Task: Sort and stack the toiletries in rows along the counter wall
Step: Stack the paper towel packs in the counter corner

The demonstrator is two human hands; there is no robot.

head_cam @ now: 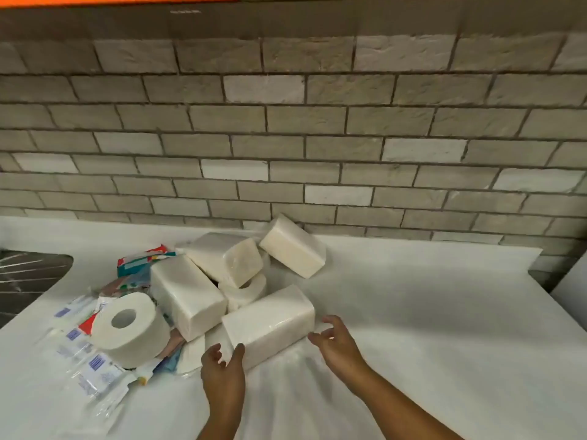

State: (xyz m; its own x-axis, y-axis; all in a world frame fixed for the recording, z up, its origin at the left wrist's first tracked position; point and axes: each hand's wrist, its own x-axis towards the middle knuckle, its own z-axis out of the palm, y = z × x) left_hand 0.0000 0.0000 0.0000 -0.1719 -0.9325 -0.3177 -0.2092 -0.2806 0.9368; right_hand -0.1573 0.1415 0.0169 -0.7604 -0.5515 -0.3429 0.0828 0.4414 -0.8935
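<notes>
A white rectangular pack of tissue paper in clear plastic wrap (270,323) lies tilted on the near middle of the white bench (428,312), at the near right edge of a loose heap of toiletries. The left hand (224,373) touches the pack's near left corner, thumb against its end face and fingers (213,353) curled loosely apart; the right hand (336,342) hovers just beside its right end with fingers spread wide, holding nothing. Behind it, three more wrapped white tissue packs lie at odd angles: one just left (187,296), one farther back (225,260), and one propped against the wall (292,247). A white toilet paper roll (131,328) lies on its side at the near left, and a second roll (246,289) sits wedged between the packs. Flat clear sachets with blue labels (92,366) and a red and teal packet (143,257) are scattered at the left. The bench meets a wall of grey and off-white brick-shaped tiles (286,138). A dark metal sink (28,274) shows at the far left edge.
</notes>
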